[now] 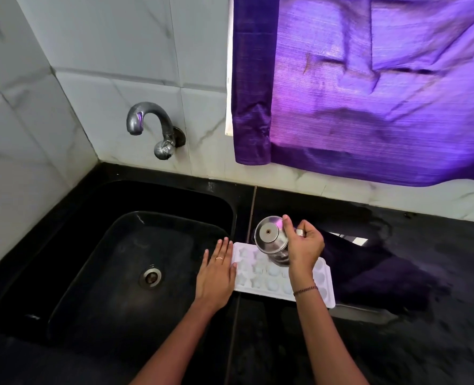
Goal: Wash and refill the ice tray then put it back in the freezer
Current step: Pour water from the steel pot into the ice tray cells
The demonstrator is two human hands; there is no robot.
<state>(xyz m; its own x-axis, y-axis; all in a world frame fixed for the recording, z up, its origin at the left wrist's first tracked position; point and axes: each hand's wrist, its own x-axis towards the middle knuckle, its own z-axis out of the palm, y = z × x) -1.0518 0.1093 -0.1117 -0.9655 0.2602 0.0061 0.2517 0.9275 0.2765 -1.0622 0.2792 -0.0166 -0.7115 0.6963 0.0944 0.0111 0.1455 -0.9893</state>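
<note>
- Purple curtain [369, 93]: hangs over the tiled wall, 1 o'clock in view.
- Black desk [396, 343]: glossy stone, from 3 to 6 o'clock.
- Black sink [91, 259]: set into the desk at 8 o'clock, with a metal drain [150, 276] in its floor.
- Metal tap [152, 126]: wall-mounted at 10 o'clock, with its curved spout over the sink.
- White ice tray [258, 276]: lies flat on the desk at 5 o'clock, just right of the sink rim.
- Steel cup [272, 240]: tipped over the tray, base towards the camera.
- Left hand [216, 276]: fingers straight, released, laid against the tray's 9 o'clock end; it wears a ring [219, 258].
- Right hand [305, 245]: grasping the cup; a bracelet [305, 290] is on the wrist.
</note>
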